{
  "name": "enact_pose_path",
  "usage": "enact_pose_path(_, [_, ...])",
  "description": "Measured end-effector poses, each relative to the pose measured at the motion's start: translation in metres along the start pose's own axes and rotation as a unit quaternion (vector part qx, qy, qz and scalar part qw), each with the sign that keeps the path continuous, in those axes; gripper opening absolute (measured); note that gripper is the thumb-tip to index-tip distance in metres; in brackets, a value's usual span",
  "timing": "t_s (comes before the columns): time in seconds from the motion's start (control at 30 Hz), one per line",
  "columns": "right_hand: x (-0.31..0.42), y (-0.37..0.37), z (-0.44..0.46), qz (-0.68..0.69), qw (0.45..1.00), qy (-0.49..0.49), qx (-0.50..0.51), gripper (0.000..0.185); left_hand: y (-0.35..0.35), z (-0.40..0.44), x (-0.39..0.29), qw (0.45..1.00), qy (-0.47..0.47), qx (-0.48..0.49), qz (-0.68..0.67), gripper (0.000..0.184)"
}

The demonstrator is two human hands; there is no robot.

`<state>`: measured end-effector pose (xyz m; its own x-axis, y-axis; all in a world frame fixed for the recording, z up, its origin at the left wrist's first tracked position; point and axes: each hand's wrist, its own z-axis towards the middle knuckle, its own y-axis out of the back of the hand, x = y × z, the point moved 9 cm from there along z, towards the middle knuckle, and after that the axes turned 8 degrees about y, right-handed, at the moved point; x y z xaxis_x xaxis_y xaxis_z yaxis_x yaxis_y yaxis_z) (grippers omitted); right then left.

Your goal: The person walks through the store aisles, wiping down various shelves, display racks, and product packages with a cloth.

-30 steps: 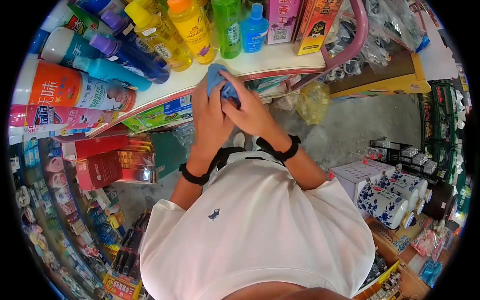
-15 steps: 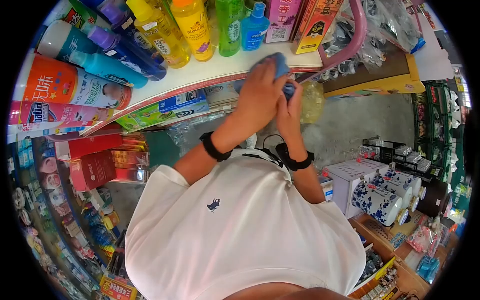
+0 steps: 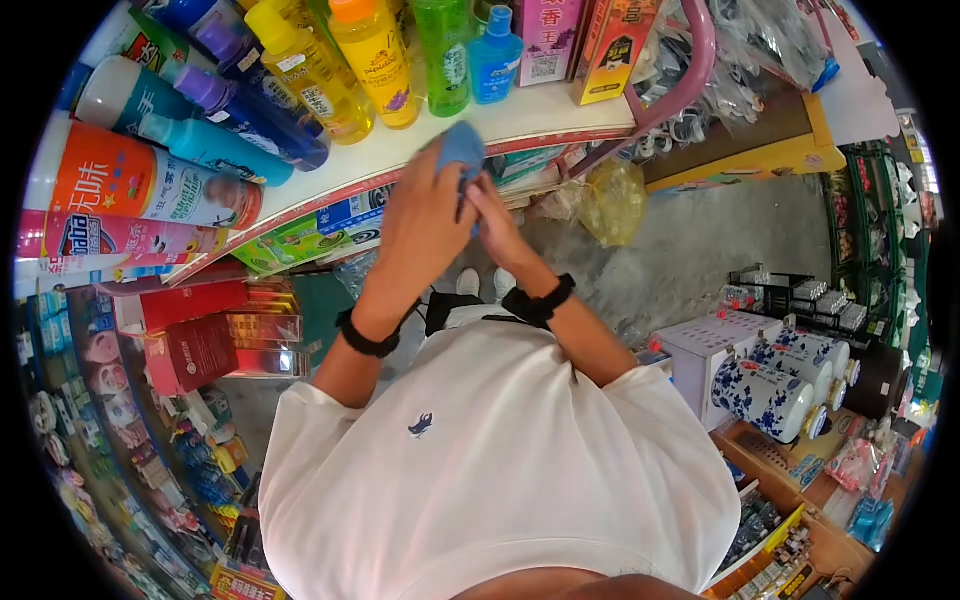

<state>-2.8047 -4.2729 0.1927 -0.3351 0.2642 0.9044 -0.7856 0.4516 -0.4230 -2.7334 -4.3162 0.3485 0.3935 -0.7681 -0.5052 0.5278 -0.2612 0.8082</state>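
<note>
A blue cloth (image 3: 462, 148) is bunched against the front edge of a white shelf (image 3: 400, 160). My left hand (image 3: 425, 225) is closed on it, fingers pointing toward the shelf. Close beside it, my right hand (image 3: 497, 230) has its fingers pinched at the cloth's lower, darker end, partly hidden by the left. Just behind the cloth stand an orange-capped yellow bottle (image 3: 376, 65), a green bottle (image 3: 443, 60) and a small blue bottle (image 3: 495, 60), all upright.
Spray cans (image 3: 150, 170) crowd the shelf's left end. Tall boxes (image 3: 615, 55) stand near a pink rail (image 3: 690, 60). Lower down are flat boxes (image 3: 330, 228) and a yellow plastic bag (image 3: 612, 205). Blue-and-white canisters (image 3: 765, 395) sit at the right.
Both hands and the blue cloth have moved left along the shelf edge. The view has shifted slightly, and the goods on the shelf stay in place.
</note>
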Motion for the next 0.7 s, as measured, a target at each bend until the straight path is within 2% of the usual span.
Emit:
enact_pose_path(0.03, [-0.008, -0.015, 0.003, 0.062, 0.998, -0.012, 0.031, 0.038, 0.006, -0.002, 0.008, 0.999, 0.034, 0.007, 0.007, 0.041])
enact_pose_path(0.07, [-0.012, -0.020, 0.003, 0.064, 0.997, -0.010, 0.028, 0.038, 0.012, -0.004, 0.008, 0.999, 0.031, 0.009, 0.009, 0.041])
enact_pose_path(0.13, [-0.008, -0.047, -0.004, 0.149, 0.985, -0.059, 0.057, 0.046, 0.022, -0.007, 0.015, 0.998, 0.070, -0.006, 0.001, 0.036])
enact_pose_path(0.17, [-0.010, -0.054, -0.010, 0.198, 0.974, -0.108, 0.037, 0.049, 0.021, -0.007, 0.014, 0.998, 0.069, -0.004, 0.003, 0.036])
enact_pose_path(0.27, [-0.028, -0.043, -0.022, 0.204, 0.964, -0.163, 0.047, 0.052, 0.017, -0.004, 0.010, 0.998, 0.044, -0.026, 0.020, 0.037])
enact_pose_path(0.4, [-0.017, -0.017, -0.019, 0.128, 0.980, -0.137, 0.068, 0.055, 0.009, 0.004, -0.005, 0.999, 0.000, -0.049, 0.018, 0.037])
enact_pose_path(0.47, [-0.002, -0.005, -0.019, 0.167, 0.981, -0.094, 0.002, 0.056, 0.003, 0.010, -0.013, 0.999, -0.014, -0.050, -0.009, 0.037])
enact_pose_path(0.6, [0.022, 0.007, -0.040, 0.229, 0.961, -0.122, -0.098, 0.055, -0.018, 0.019, -0.035, 0.998, -0.041, -0.044, -0.028, 0.035])
enact_pose_path(0.67, [0.037, 0.019, -0.051, 0.178, 0.969, -0.096, -0.140, 0.058, -0.026, 0.024, -0.044, 0.996, -0.055, -0.055, -0.036, 0.035])
enact_pose_path(0.7, [0.055, 0.031, -0.051, -0.062, 0.993, 0.054, -0.081, 0.049, -0.029, 0.028, -0.047, 0.995, -0.074, -0.050, -0.042, 0.035])
